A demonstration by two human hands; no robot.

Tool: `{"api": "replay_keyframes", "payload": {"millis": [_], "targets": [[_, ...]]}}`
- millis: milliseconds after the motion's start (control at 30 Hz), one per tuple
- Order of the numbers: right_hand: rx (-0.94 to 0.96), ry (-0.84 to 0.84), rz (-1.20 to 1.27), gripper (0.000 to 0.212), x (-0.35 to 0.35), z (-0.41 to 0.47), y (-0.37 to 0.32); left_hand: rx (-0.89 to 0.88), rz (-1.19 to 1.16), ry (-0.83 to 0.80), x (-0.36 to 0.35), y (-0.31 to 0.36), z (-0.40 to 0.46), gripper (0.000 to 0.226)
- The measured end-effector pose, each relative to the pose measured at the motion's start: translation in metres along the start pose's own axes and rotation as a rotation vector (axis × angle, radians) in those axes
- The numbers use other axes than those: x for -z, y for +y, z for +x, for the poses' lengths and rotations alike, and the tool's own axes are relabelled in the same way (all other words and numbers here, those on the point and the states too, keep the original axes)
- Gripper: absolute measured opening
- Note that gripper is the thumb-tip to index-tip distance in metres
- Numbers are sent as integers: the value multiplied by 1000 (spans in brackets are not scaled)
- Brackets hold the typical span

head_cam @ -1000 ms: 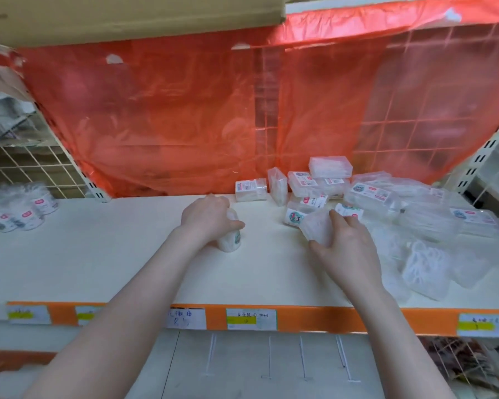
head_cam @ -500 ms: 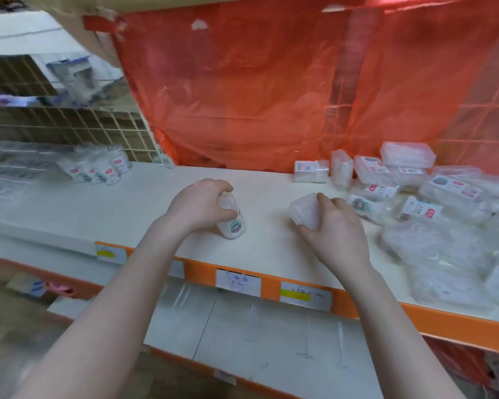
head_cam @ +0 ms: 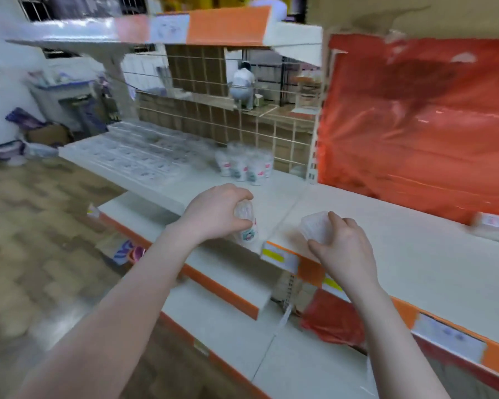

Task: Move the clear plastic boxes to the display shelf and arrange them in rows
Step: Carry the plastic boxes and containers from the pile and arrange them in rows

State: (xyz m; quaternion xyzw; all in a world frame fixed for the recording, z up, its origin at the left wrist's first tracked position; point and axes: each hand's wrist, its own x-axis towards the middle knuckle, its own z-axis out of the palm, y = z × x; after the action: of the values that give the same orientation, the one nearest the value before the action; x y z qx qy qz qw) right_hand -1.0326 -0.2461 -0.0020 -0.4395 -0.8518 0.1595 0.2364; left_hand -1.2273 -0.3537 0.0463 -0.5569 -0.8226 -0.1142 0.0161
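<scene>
Gripping, left hand: the left hand [head_cam: 213, 211] sat at centre frame, fingers curled down over the top of a small clear container [head_cam: 246, 226] with a printed label; the thumb side hid most of its upper half, and only the lower body and label showed below the fingers.
Container position: it stood upright at the front edge of the white shelf [head_cam: 271, 197], just left of the seam between two shelf boards; whether its base touched the board could not be told.
Right hand: the right hand [head_cam: 343, 249] was right of centre, fingers clenched round a clear plastic box [head_cam: 314, 226]; the box stuck out to the upper left of the hand, with the fingertips lying over its right and lower edges.
Box position: it was above the front edge of the shelf, beside a yellow price tag [head_cam: 274, 254]; contact with the shelf was unclear.
Spacing: the two held items were near each other but apart.
Further back: a cluster of similar labelled containers [head_cam: 245, 168] stood on the shelf near the wire grid [head_cam: 257, 131], well behind the left hand.
Upper left shelf area: rows of flat clear packs [head_cam: 127, 159] lay there, blurred.
Right side: an orange plastic sheet [head_cam: 415, 125] hung behind the shelf.
Background: a person [head_cam: 243, 84] showed through the grid.
</scene>
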Motion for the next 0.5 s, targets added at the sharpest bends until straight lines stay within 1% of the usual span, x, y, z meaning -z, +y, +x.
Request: {"api": "replay_keyframes", "payload": {"millis": [100, 233, 367, 500], "targets": [[-2, -10, 22, 39, -22, 8, -41, 12, -2, -7, 12, -49, -3, 55], [-7, -23, 13, 40, -43, 24, -78, 11, -12, -12, 20, -97, 4, 56], [-16, -27, 1, 37, -63, 49, -100, -27, -29, -34, 18, -130, 28, 56], [-33, -10, 1, 41, -85, 79, -112, -111, -7, -108, 10, -156, 68, 57]]}}
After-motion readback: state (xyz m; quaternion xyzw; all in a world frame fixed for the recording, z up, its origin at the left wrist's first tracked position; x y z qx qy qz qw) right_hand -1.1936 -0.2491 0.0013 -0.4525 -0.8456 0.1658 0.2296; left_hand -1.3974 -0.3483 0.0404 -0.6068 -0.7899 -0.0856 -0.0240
